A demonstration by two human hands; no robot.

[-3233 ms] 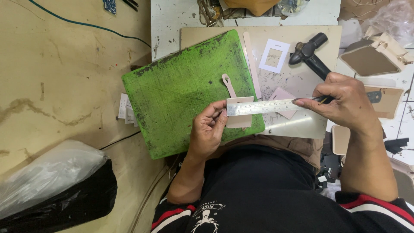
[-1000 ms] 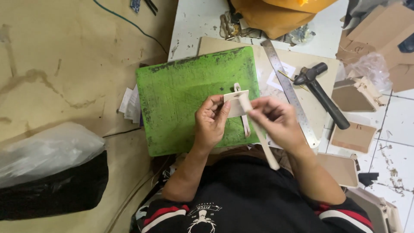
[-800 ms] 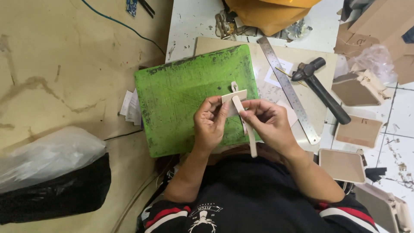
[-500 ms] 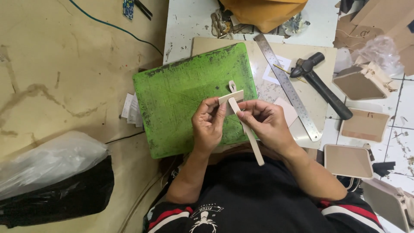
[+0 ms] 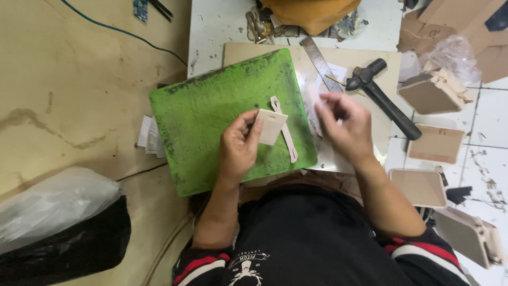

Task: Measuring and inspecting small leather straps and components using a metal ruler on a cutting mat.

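1. A small cream rectangular leather tag (image 5: 272, 126) is pinched by the left hand (image 5: 239, 148) over the scuffed green cutting mat (image 5: 211, 116).
2. A cream leather strap (image 5: 286, 132) lies on the mat, beside the tag.
3. The right hand (image 5: 344, 127) is held empty, fingers loosely curled and blurred, near the black hammer (image 5: 383, 98) and steel ruler (image 5: 321, 62).

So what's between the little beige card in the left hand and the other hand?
In the head view, a narrow beige strap on the green cutting mat lies between the beige card and the right hand.

A craft workshop: hammer (image 5: 385, 97), steel ruler (image 5: 321, 57), green cutting mat (image 5: 211, 116).
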